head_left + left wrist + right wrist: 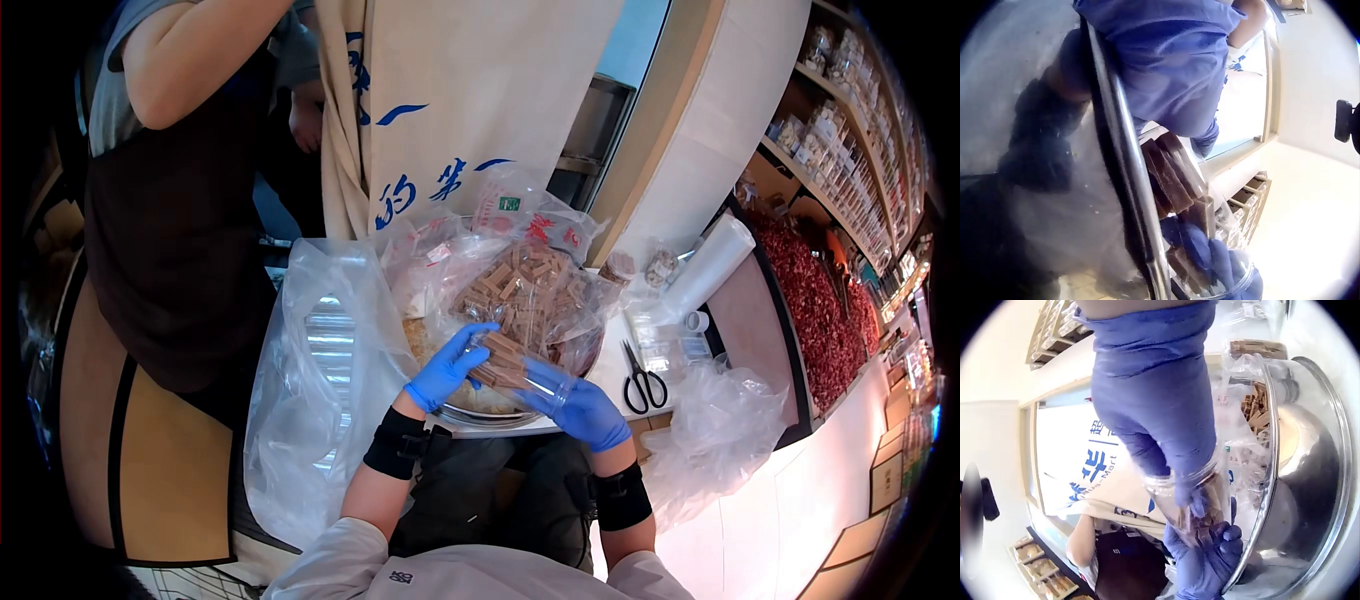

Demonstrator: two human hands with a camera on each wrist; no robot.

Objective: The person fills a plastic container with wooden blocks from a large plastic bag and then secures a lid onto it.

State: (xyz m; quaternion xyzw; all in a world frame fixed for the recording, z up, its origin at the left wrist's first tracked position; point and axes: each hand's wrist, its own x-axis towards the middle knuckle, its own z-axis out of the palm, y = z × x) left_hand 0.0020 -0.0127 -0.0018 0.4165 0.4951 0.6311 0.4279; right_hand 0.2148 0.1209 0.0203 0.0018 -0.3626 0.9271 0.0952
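A clear plastic jar [512, 371] lies tilted between the two blue-gloved hands, several brown sticks [1207, 528] packed inside. My left hand [447, 371] grips it round its closed end, thumb along the upper side. My right hand [592, 413] is at the mouth. In the right wrist view its fingers [1183, 492] reach through the rim into the jar, against the sticks. Just beyond the hands, a clear bag holding a heap of similar brown pieces [520, 290] sits in a wide metal basin [490, 420].
Black-handled scissors [645, 388] lie on the white table to the right, near crumpled clear plastic bags [715, 430] and a roll of plastic [712, 265]. A large clear plastic sheet [320, 400] spreads at left. Another person in a dark apron [180, 230] stands beyond it, beside a printed curtain [470, 90].
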